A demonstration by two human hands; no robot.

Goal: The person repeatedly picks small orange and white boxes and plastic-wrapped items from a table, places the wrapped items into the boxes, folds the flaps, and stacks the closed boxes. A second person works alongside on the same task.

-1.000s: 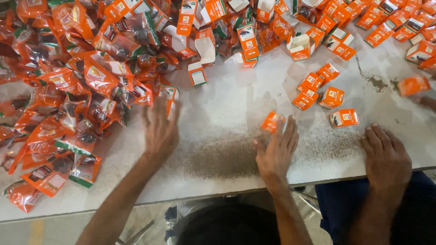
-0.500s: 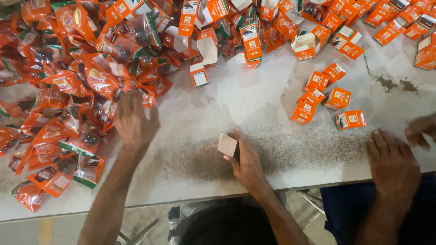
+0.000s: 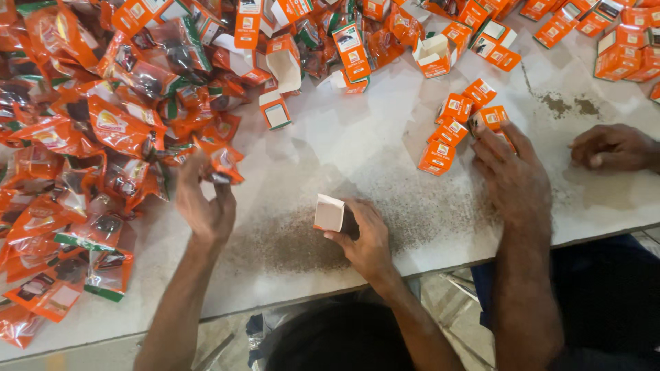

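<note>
Small carton (image 3: 329, 212), open end up, is gripped upright by the right hand (image 3: 364, 240) on the white table (image 3: 357, 148), standing in the dark powder patch (image 3: 302, 240). Left hand (image 3: 204, 206), left of the carton, pinches one orange sachet (image 3: 223, 161) at the edge of the sachet heap (image 3: 82, 151). Risks, as judged: the light carton may tip or crush under a tight grip; the sachet, held only by the fingertips, may slip; loose powder may foul both. A co-worker's hand (image 3: 512, 175), right of the carton, rests by finished boxes (image 3: 457, 127) and could be jostled.
</note>
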